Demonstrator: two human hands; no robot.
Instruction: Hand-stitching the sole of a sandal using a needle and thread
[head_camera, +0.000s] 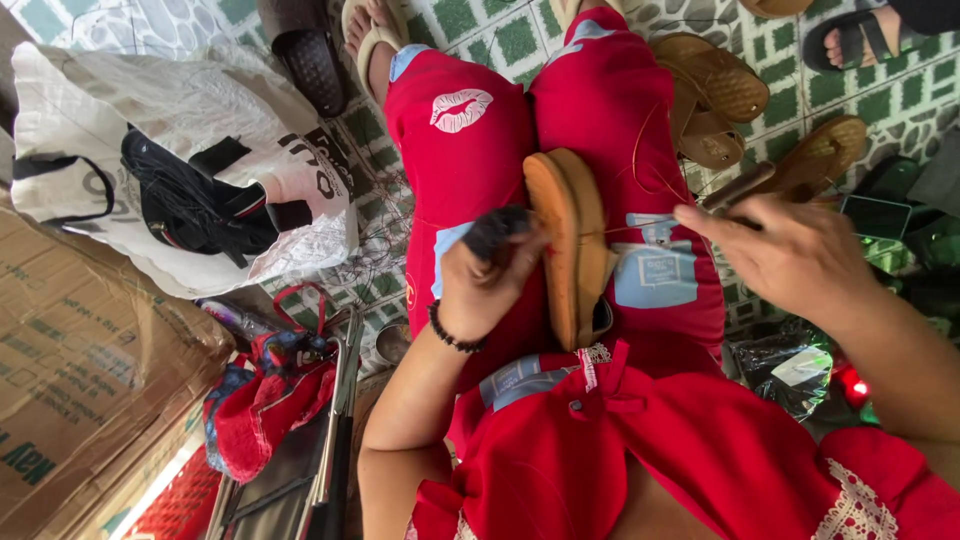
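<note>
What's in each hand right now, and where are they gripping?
Left hand grips the tan sandal by its dark strap. Right hand holds a dark tool handle.

Around me the floor (905, 100) was green-and-white patterned tile. A cardboard box (80, 370) stood at one side, a white printed bag (150, 110) lay nearby, and daylight fell evenly over everything.

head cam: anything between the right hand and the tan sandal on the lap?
Head view: only a thin thread spans from the tan sandal to the right hand, over the red trousers.
</note>
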